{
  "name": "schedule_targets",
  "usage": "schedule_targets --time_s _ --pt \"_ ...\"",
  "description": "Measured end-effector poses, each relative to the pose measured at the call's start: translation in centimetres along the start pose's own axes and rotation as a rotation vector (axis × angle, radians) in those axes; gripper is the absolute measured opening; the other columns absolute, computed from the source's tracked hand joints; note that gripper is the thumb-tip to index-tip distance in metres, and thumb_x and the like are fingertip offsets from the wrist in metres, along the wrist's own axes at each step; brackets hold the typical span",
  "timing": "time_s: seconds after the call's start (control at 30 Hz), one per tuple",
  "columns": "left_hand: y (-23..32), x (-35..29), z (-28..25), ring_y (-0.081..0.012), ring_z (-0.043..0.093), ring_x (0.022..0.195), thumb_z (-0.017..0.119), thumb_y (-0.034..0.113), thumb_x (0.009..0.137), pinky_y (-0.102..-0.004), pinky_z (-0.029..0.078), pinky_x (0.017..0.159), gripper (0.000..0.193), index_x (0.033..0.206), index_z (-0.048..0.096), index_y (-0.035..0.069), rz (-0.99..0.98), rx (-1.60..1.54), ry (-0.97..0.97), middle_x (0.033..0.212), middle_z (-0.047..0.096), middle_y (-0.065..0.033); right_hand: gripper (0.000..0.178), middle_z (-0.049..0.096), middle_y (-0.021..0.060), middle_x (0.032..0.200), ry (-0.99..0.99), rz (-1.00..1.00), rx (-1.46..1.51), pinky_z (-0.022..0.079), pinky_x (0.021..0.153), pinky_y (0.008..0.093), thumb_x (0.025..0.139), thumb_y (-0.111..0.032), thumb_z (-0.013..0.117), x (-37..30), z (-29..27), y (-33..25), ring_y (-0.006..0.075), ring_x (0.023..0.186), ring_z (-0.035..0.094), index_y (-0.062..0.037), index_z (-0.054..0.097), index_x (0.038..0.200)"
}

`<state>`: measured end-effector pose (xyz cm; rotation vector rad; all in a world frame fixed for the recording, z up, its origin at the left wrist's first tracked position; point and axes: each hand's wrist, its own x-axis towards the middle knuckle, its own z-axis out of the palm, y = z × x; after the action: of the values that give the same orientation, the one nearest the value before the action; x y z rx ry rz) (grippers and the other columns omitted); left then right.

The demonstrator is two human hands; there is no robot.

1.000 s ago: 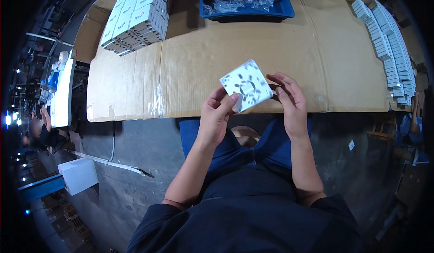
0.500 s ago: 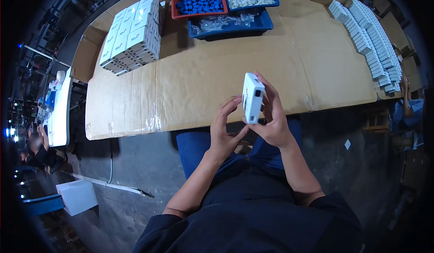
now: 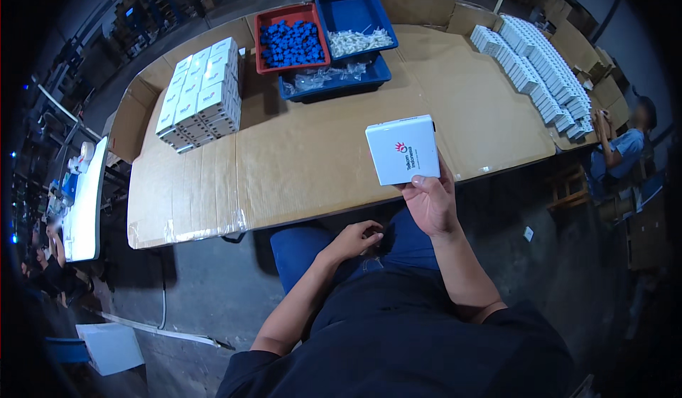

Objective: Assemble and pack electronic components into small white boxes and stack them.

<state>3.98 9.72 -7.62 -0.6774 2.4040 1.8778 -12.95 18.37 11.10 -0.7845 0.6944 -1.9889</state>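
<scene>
A flat, square white box (image 3: 403, 151) with a red-and-dark printed mark is held up over the table's near edge. My right hand (image 3: 432, 202) is closed on its lower right corner, thumb across the printed face and fingers behind. Lower down, by my lap, my left hand (image 3: 355, 241) is apart from the box. Its fingers are curled in, and whatever they may hold is hidden against my dark clothes.
Stacked white boxes (image 3: 202, 98) stand on the cardboard-covered table (image 3: 312, 156) at left. Behind are a red tray (image 3: 261, 67) of blue pieces and blue trays (image 3: 355, 7) with white pieces and clear bags. Rows of white units (image 3: 533, 71) line the right side, near a seated person (image 3: 612, 146).
My left hand has let go of the box and dropped to my lap, its fingers curling. The box has turned from edge-on to show its printed face, held in my right hand alone.
</scene>
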Motion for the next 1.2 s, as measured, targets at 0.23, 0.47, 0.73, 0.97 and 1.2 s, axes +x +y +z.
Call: schedule_targets --time_s 0.23,0.47,0.73,0.97,1.2 --pt "-0.9 1.6 -0.2 -0.0164 0.067 0.087 0.065 0.035 0.103 -0.0323 0.055 0.081 0.043 0.131 0.066 0.004 -0.065 -0.051 -0.048 0.105 0.074 -0.0102 0.065 0.060 0.0148 0.139 0.016 0.020 -0.006 0.053 0.108 0.0474 0.090 0.001 0.054 1.3 -0.9 -2.2 0.0275 0.128 0.062 -0.0021 0.041 0.154" --pt "-2.4 1.9 -0.6 -0.0119 0.065 0.090 0.069 0.034 0.103 -0.0281 0.053 0.080 0.042 0.132 0.065 0.003 -0.222 -0.266 -0.008 0.105 0.072 -0.0051 0.047 0.070 0.0078 0.120 0.136 0.302 -0.379 0.056 0.094 0.0333 0.092 -0.001 0.068 3.9 -9.3 2.5 0.0158 0.107 0.068 0.0003 0.057 0.138" --pt "1.1 4.5 1.1 -0.0169 0.070 0.096 0.064 0.029 0.105 -0.0304 0.054 0.086 0.040 0.128 0.067 -0.003 -0.251 -0.019 -0.059 0.102 0.076 -0.0116 0.032 0.071 0.0086 0.109 0.623 0.082 -0.534 0.056 0.087 0.0290 0.096 -0.003 0.068 1.4 -23.6 -1.5 0.0147 0.099 0.069 0.0031 0.063 0.126" --pt "6.5 6.1 0.7 -0.0112 0.066 0.101 0.062 0.022 0.106 -0.0260 0.052 0.091 0.036 0.135 0.063 0.000 -0.239 -0.153 -0.162 0.114 0.074 -0.0073 0.022 0.069 -0.0004 0.097 0.936 -0.237 -0.821 0.048 0.077 0.0242 0.099 -0.008 0.068 3.1 -34.0 -11.8 0.0061 0.086 0.061 0.0017 0.069 0.118" --pt "13.1 10.7 1.5 -0.0114 0.063 0.095 0.060 0.011 0.105 -0.0272 0.051 0.086 0.024 0.124 0.069 0.001 -0.012 -0.319 -0.037 0.108 0.074 -0.0071 0.026 0.069 0.0057 0.102 1.257 -0.511 -0.721 0.055 0.072 0.0280 0.096 -0.013 0.070 4.2 -49.9 -21.3 0.0129 0.088 0.067 0.0041 0.069 0.116"
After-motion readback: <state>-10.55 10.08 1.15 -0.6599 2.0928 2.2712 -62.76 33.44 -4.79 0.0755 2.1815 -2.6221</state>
